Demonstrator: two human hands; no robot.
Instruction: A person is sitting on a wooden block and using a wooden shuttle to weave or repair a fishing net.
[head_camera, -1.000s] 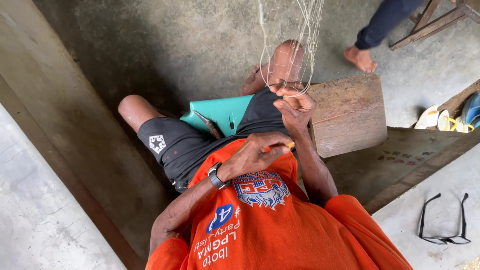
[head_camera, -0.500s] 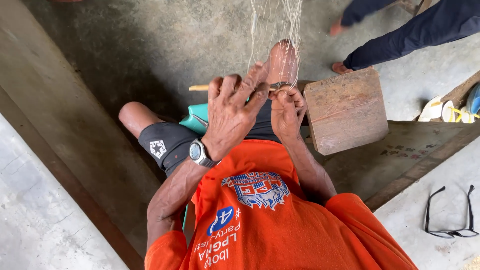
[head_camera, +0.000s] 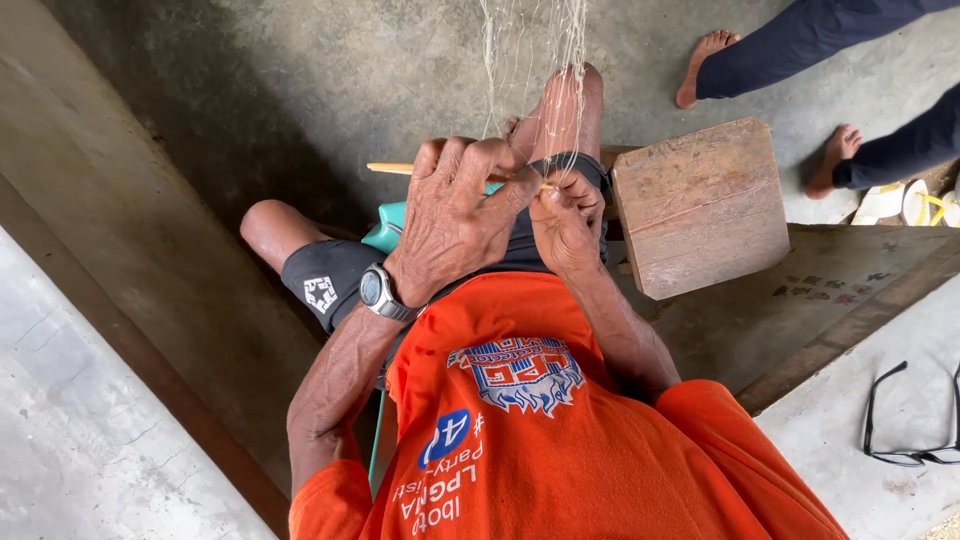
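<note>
Nearest: orange cotton shirt (head_camera: 560, 450) with a blue-and-red printed emblem on the chest. Above it, left hand (head_camera: 450, 220) curled around a slim pale netting needle (head_camera: 395, 168), right hand (head_camera: 565, 225) pinching fine translucent net (head_camera: 530, 60). Beyond: worn square wooden stool (head_camera: 700, 205), rough concrete floor (head_camera: 350, 70).

one stool (head_camera: 700, 205), one eyeglasses (head_camera: 910, 415), one wristwatch (head_camera: 376, 291)

stool (head_camera: 700, 205) right of hands (head_camera: 510, 215), seemingly
</note>
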